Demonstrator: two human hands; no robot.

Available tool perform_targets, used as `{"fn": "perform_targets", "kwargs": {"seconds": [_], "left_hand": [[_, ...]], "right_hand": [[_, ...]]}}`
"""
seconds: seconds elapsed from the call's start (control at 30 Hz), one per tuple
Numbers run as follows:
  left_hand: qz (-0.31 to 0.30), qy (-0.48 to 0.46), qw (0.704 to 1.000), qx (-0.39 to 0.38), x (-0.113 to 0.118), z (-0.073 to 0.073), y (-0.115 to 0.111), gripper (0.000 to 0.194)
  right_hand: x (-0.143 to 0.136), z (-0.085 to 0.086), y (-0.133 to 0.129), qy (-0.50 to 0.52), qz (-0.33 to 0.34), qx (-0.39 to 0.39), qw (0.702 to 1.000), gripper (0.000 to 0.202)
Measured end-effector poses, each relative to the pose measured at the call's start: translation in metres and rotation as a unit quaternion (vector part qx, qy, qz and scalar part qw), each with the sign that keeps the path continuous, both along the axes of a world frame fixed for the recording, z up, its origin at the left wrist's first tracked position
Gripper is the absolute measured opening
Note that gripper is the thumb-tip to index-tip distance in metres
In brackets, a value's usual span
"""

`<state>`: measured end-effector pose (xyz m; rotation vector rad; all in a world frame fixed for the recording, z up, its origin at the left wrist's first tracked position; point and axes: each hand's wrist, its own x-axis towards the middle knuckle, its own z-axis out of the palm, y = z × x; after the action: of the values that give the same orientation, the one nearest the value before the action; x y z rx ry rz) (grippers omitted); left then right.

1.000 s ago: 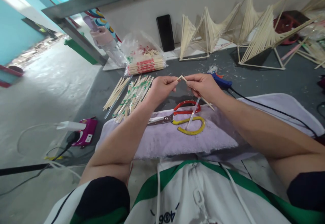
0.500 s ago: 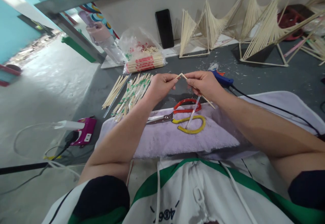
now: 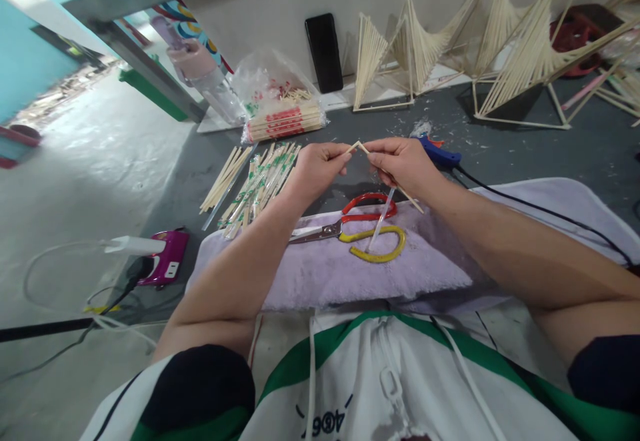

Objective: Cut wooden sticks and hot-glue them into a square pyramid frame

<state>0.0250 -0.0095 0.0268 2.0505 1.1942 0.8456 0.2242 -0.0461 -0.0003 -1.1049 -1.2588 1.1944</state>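
Note:
In the middle of the head view, my left hand [image 3: 316, 171] pinches a short length of thin wooden stick [image 3: 353, 148]. Its tip meets the end of a longer wooden stick [image 3: 411, 200] at an angle, forming a peak. Thumb and fingers of my right hand [image 3: 405, 164] close around that longer stick, whose lower end sticks out below the palm. Most of the left stick is hidden by my fingers. Below the hands, scissors [image 3: 330, 230] with red and yellow handles lie on a lilac towel [image 3: 320, 274]. A translucent glue stick [image 3: 381, 220] rests across the handles.
A blue glue gun [image 3: 441, 156] with a black cord lies beyond my right wrist. Wrapped chopsticks [image 3: 260, 184], loose sticks [image 3: 226, 180] and a bagged bundle [image 3: 285, 121] sit left. Behind stand a phone [image 3: 324, 53], a bottle [image 3: 205, 81] and stick frameworks [image 3: 525, 61]. A purple power socket [image 3: 170, 258] is at the left edge.
Both hands hold the two sticks tip to tip just as before. Only a very slight shift of the whole view shows.

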Motion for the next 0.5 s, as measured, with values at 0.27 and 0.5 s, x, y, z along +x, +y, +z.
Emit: {"fn": "perform_targets", "kwargs": {"seconds": [0.27,0.5], "left_hand": [[-0.004,0.001,1.000,0.000,-0.0005,-0.0016,0.0006,0.023],[0.004,0.008,1.000,0.005,0.0004,0.0006,-0.0015,0.025]], "right_hand": [[0.0004,0.0011,-0.0008,-0.001,0.005,-0.003,1.000,0.029],[0.0008,-0.0009,0.0008,-0.001,0.007,0.006,1.000,0.028]]}}
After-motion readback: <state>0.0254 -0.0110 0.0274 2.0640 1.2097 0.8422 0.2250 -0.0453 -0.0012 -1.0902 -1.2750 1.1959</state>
